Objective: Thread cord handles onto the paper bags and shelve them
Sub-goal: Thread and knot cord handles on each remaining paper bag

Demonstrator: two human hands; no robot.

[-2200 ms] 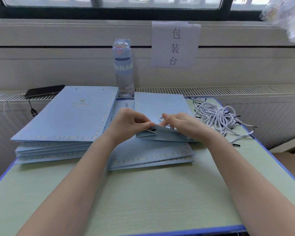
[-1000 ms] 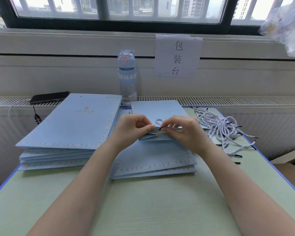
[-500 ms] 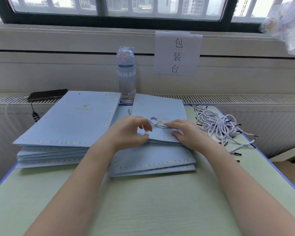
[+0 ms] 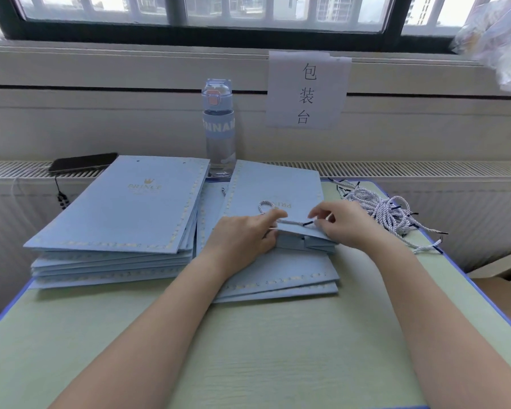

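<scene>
A flat light-blue paper bag (image 4: 275, 187) lies on top of a short stack of the same bags (image 4: 292, 278) in the middle of the table. A white twisted cord (image 4: 292, 222) with a dark tip runs across the bag's near edge, and its loop curls up beside my left fingers. My left hand (image 4: 242, 237) grips the bag's near edge at the cord. My right hand (image 4: 341, 222) pinches the cord's dark-tipped end just above that edge. A taller stack of bags (image 4: 115, 214) sits to the left.
A tangle of loose white cords (image 4: 381, 211) lies at the table's right edge. A water bottle (image 4: 218, 128) stands behind the bags, a phone (image 4: 81, 162) rests on the radiator ledge at left, and a paper sign (image 4: 307, 90) hangs on the wall.
The bag's near edge lay flat half a second ago and is now lifted. My right hand has closed on the cord's tip, and the cord stretches between both hands.
</scene>
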